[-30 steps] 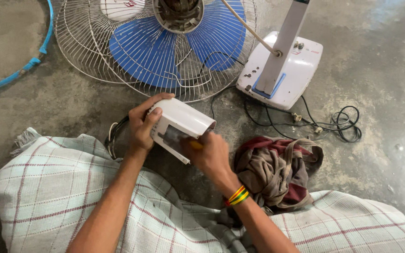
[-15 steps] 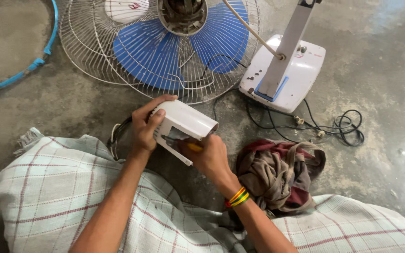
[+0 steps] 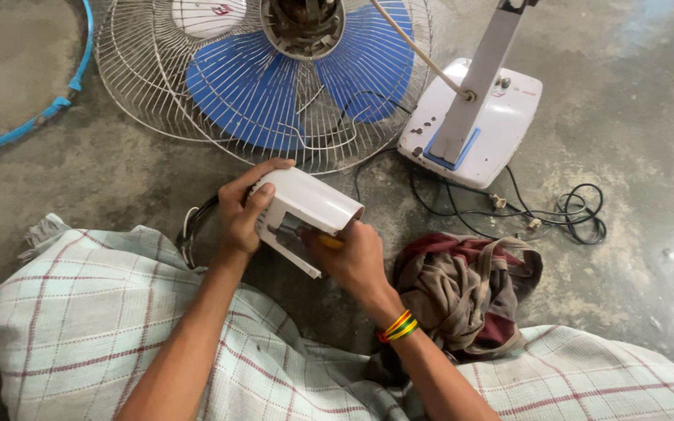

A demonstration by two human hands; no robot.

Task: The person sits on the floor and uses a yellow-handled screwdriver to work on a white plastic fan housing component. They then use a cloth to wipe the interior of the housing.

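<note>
Currently left hand [image 3: 239,214] gripping white housing [image 3: 306,204] over lap; right hand [image 3: 352,257] closing on yellow-handled tool [image 3: 328,242] working inside. Risk: tip slipping, jabbing left fingers [image 3: 263,195]. Cord [image 3: 563,210] lying near fan [image 3: 274,70], cloth [image 3: 462,288] beside.

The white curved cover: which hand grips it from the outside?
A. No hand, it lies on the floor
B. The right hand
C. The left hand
C. The left hand wraps its fingers over the white curved cover, while the right hand holds a yellow-handled tool against its open side.
</note>
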